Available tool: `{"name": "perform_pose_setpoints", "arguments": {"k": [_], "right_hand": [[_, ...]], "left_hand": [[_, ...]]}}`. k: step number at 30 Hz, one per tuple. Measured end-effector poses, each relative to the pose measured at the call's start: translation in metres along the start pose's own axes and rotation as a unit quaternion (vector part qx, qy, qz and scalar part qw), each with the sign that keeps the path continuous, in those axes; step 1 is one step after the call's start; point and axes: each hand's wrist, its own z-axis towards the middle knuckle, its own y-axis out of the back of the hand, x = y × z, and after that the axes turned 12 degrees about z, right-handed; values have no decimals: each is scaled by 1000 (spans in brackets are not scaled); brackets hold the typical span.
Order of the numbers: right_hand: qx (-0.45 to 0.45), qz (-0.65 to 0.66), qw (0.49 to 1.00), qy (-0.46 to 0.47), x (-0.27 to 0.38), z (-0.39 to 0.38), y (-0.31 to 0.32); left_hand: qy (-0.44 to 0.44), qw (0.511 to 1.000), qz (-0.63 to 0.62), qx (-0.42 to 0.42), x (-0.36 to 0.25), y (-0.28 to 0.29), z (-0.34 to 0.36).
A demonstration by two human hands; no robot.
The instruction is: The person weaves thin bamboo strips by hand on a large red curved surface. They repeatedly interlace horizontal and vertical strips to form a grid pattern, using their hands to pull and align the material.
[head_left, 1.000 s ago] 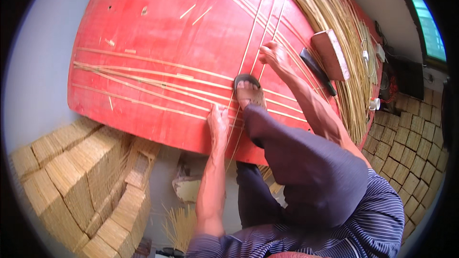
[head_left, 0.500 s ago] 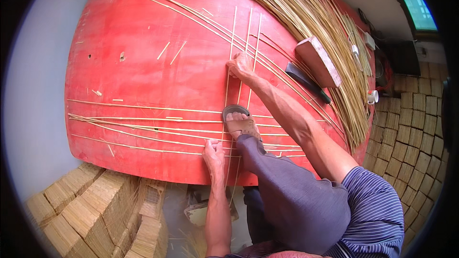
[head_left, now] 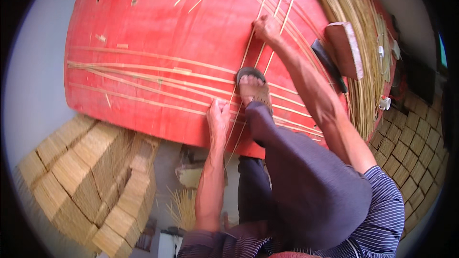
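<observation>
Both hands' [head_left: 218,114] [head_left: 264,27] grip on strips [head_left: 248,52] unclear; fingers blurred.

Thin pale bamboo strips [head_left: 248,62] lie flat on a red board [head_left: 153,24], running up from six toward twelve o'clock, slightly fanned at their far ends. They cross a second set of long strips [head_left: 143,74] that stretch from nine toward three o'clock, spreading a little toward the left. The crossing sits at about four o'clock on the board, near its lower edge. The upright strips look woven over and under the crosswise ones, though the view is too coarse to be sure. Their near ends overhang the board's edge.
</observation>
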Motion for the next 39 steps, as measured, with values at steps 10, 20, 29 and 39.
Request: {"name": "perform_pose_setpoints", "arguments": {"k": [10,20,29,39], "right_hand": [[33,17,999,8,-25,10,-3],[-5,105,994,27,11,-15,17],[77,60,972,214,43,-88,5],[395,-233,879,129,78,-189,-39]], "left_hand": [[37,998,-36,26,-10,-2,-3],[61,991,-90,73,-16,6,-2],[187,877,-404,-179,-8,65,-5],[226,797,-534,-169,1,96,17]]}}
